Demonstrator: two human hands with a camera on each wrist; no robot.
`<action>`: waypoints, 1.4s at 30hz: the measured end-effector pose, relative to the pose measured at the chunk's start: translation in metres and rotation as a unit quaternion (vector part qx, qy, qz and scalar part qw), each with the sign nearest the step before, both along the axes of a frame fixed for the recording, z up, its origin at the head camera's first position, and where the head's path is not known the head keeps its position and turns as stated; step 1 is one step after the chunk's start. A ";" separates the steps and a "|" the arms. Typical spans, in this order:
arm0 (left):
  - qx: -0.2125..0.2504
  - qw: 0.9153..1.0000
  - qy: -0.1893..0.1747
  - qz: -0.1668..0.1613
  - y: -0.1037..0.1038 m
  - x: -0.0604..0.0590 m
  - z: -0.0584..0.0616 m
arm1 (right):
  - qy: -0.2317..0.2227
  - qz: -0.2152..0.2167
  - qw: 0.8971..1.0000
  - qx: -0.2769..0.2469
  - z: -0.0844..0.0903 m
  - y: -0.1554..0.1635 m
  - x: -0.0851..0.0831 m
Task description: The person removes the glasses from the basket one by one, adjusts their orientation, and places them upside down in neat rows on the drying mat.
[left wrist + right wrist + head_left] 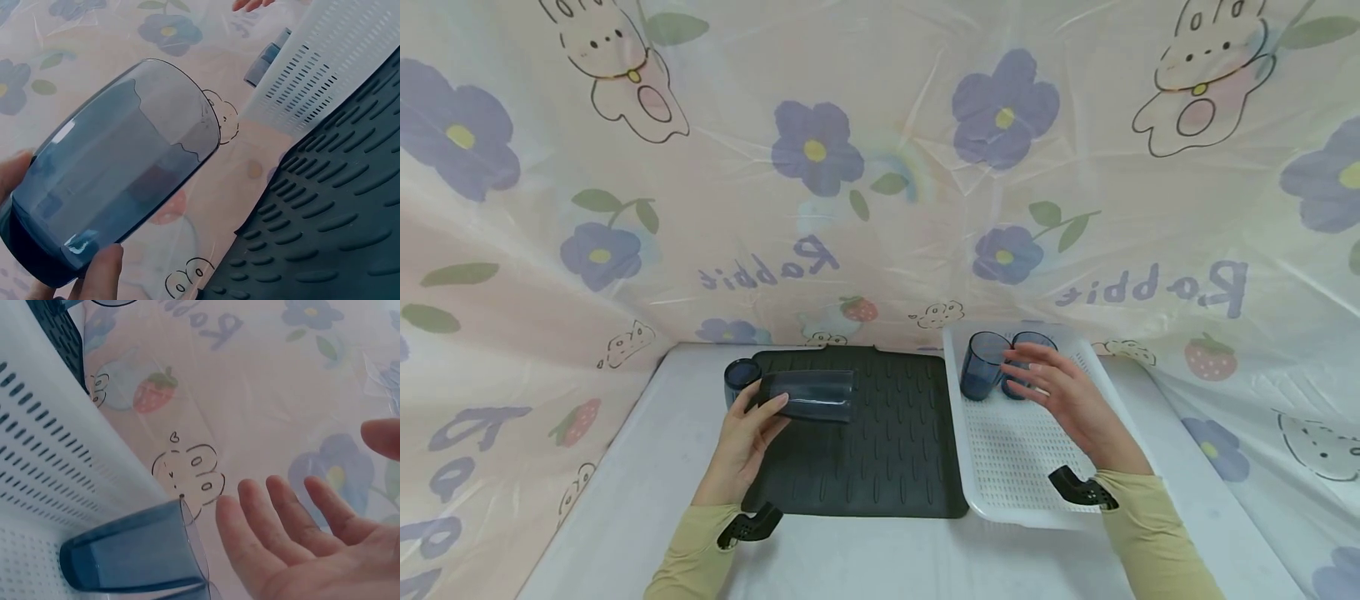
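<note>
My left hand (743, 443) grips a blue tinted drinking glass (814, 397) near its thick base. The glass lies on its side in the air over the black ridged mat (895, 450), its mouth pointing right. In the left wrist view, the thumb and fingers close round the base of this glass (119, 169), and the rim faces away. Another blue glass (741, 375) stands by the mat's back left corner, partly behind the hand. My right hand (1075, 408), fingers spread and holding nothing, hovers over the white basket (1015, 512). Two blue glasses (983, 367) stand inside, one partly hidden by its fingers.
The basket has perforated walls and floor and stands just right of the mat. Both rest on a white tabletop (625, 500). A patterned plastic sheet (895, 233) with flowers and rabbits rises behind the table and along its sides.
</note>
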State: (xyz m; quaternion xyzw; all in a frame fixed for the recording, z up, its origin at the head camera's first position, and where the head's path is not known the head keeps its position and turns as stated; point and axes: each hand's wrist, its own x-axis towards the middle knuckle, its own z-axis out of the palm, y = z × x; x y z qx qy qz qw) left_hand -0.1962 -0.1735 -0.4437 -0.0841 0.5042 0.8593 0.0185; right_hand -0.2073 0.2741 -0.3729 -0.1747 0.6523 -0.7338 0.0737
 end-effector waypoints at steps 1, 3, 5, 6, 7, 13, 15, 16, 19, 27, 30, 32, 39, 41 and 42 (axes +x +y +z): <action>0.000 1.000 0.000 0.002 0.000 0.000 0.000 | 0.001 -0.001 1.000 -0.001 0.000 0.001 0.000; -0.002 1.000 0.002 0.003 -0.001 0.000 0.001 | 0.001 -0.006 1.000 0.004 0.000 0.004 0.001; -0.003 1.000 0.003 0.006 -0.002 0.000 0.002 | 0.000 -0.010 1.000 0.008 -0.001 0.006 0.002; -0.005 1.000 0.004 0.006 -0.002 0.000 0.002 | 0.001 -0.011 1.000 0.009 -0.001 0.007 0.002; -0.007 1.000 0.005 0.007 -0.002 -0.001 0.002 | 0.002 -0.013 1.000 0.011 -0.002 0.008 0.002; -0.024 1.000 0.008 0.010 -0.002 -0.002 0.004 | 0.004 -0.022 1.000 0.016 -0.005 0.017 0.002; -0.030 0.999 0.009 0.011 -0.002 -0.003 0.004 | 0.008 -0.021 1.000 0.012 -0.007 0.022 0.002; -0.033 0.999 0.010 0.012 -0.002 -0.003 0.004 | 0.009 -0.021 1.000 0.010 -0.007 0.024 0.002; -0.039 0.999 0.011 0.013 -0.001 -0.004 0.005 | 0.011 -0.024 1.000 0.006 -0.010 0.031 0.002; -0.056 0.998 0.012 0.037 0.000 -0.006 0.005 | 0.011 -0.034 0.999 0.006 -0.012 0.041 0.001; -0.065 0.997 0.008 0.045 0.001 -0.006 0.005 | 0.009 -0.042 0.999 0.013 -0.011 0.044 0.000; -0.074 0.996 0.010 0.047 0.001 -0.007 0.004 | 0.008 -0.046 0.999 0.011 -0.010 0.046 -0.001; -0.111 0.992 0.024 0.061 0.001 -0.011 0.003 | 0.012 -0.052 0.999 0.002 -0.010 0.053 -0.003; -0.130 0.989 0.027 0.066 0.001 -0.011 0.003 | 0.014 -0.052 0.999 -0.004 -0.010 0.055 -0.004; -0.140 0.987 0.028 0.068 0.001 -0.011 0.003 | 0.014 -0.052 0.999 -0.006 -0.010 0.056 -0.004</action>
